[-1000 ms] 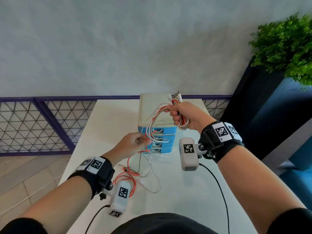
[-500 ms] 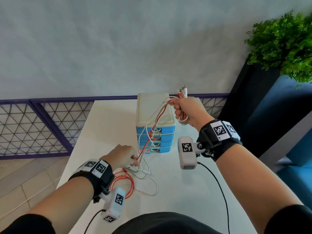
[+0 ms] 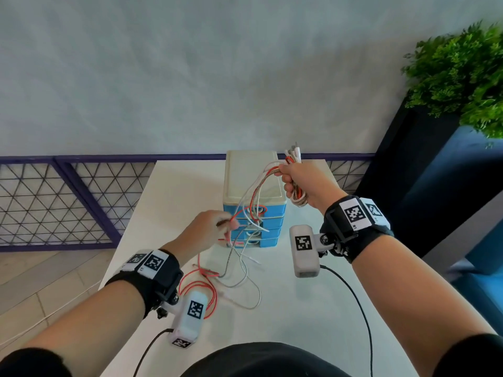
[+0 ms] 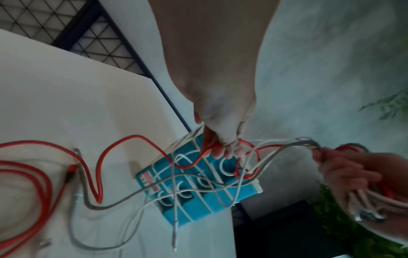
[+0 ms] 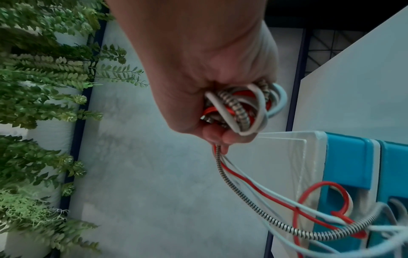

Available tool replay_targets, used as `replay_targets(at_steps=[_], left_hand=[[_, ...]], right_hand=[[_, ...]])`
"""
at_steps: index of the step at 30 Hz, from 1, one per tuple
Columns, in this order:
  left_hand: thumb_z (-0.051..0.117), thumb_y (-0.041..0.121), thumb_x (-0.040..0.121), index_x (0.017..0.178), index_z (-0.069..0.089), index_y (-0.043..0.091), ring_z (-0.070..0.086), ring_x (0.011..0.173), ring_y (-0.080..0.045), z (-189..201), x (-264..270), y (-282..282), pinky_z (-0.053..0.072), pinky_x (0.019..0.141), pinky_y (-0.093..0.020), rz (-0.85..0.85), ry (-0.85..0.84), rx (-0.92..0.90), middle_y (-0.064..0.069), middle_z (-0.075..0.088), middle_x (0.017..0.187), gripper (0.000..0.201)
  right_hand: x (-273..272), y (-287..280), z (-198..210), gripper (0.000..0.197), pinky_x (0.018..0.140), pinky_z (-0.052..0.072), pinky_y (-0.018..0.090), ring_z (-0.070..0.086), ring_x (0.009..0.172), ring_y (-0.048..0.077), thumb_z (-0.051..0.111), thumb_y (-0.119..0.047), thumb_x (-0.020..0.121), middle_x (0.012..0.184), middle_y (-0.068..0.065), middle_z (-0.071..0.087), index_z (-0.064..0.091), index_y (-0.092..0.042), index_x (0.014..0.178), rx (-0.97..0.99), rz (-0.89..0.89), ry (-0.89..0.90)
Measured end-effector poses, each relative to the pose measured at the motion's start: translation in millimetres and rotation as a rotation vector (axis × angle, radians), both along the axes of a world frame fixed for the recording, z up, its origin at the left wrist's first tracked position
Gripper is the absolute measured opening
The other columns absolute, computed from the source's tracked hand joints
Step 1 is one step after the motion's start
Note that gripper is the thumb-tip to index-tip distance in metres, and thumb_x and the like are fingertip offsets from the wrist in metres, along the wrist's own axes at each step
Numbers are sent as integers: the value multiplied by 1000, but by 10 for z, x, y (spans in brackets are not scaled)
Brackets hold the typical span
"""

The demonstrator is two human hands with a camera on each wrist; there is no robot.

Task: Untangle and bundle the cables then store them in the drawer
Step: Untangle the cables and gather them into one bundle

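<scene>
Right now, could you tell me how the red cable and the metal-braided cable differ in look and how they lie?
The red cable is smooth and glossy; the metal-braided cable is ribbed and grey. The red cable curls in a loop before the drawer unit, pinched by the left hand; the metal-braided cable hangs straighter. Both run up into the right hand.

— What is being carried by the white table (image 3: 174,191)?
— A small drawer unit (image 3: 254,210) with blue fronts is being borne near its far edge.
— And in front of it?
— Loose ends of red, white and braided cables (image 3: 231,281) are being supported on the tabletop.
</scene>
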State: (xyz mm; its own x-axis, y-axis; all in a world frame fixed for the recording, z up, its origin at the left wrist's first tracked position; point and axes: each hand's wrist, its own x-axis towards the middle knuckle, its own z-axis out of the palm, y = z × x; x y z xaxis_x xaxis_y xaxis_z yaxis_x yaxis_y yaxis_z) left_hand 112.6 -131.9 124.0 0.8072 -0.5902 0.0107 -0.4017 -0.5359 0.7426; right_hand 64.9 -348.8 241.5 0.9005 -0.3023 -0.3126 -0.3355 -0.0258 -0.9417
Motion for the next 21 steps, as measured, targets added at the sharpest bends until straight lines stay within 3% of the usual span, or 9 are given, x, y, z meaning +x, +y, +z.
replay_targets(at_steps=[2,4,7,9,11,13,15,18,21], left_hand=[[62,21,90,83,58,19,64,65,-18,84,-21,-89,46,67,-22,77,-13,-147,-2,70,65,9],[62,19,90,87,49,14,63,58,-21,128,-27,-149,49,67,-26,135,-10,-256,-5,70,63,14],[62,14,90,82,45,17,60,49,-15,155,-12,-199,53,55,-35,209,20,-335,-8,67,71,19],[63,10,88,76,48,21,58,49,-8,161,-13,-228,51,50,-25,197,-35,-281,-5,64,77,21],[65,8,86,77,55,21,56,58,-5,149,-25,-251,44,56,-12,159,-120,-202,2,61,84,19],[68,15,84,82,60,23,52,72,-3,99,-36,-251,38,64,-9,121,-229,-128,5,54,93,11],[71,27,81,86,62,25,51,82,-2,41,-47,-244,38,69,-10,122,-288,-93,7,45,99,10],[76,35,74,86,64,29,52,89,-7,4,-81,-249,47,70,-21,146,-363,-59,9,39,105,18],[77,38,73,90,72,22,50,100,-16,-8,-121,-270,50,76,-29,120,-474,53,3,43,116,24]], right_hand=[[16,32,-30,21,39,39,18,42,34,5,47,-18,99,55,-3,44,60,-7,85,-13,16,12],[22,55,-47,21,41,38,19,43,36,6,48,-17,98,53,-3,44,61,-6,86,-15,32,16],[10,72,-47,21,42,39,19,43,37,6,48,-17,98,52,-4,45,61,-7,86,-16,52,17],[1,68,-33,21,41,39,19,43,37,6,48,-17,98,53,-3,45,61,-6,86,-13,57,15],[-7,61,-23,20,41,40,19,43,36,6,48,-16,98,53,-3,45,61,-6,87,-7,57,10],[-13,62,-25,20,42,40,19,44,36,7,49,-16,98,53,-3,45,61,-5,87,9,49,7],[-19,68,-30,19,41,40,19,44,36,7,49,-15,98,51,-3,45,61,-4,88,37,44,0],[-18,78,-38,19,38,39,18,43,35,7,49,-14,98,47,-5,45,61,-3,88,93,37,-8],[-24,81,-42,20,38,39,18,43,35,7,49,-13,98,46,-5,45,61,-2,87,138,36,-14]])
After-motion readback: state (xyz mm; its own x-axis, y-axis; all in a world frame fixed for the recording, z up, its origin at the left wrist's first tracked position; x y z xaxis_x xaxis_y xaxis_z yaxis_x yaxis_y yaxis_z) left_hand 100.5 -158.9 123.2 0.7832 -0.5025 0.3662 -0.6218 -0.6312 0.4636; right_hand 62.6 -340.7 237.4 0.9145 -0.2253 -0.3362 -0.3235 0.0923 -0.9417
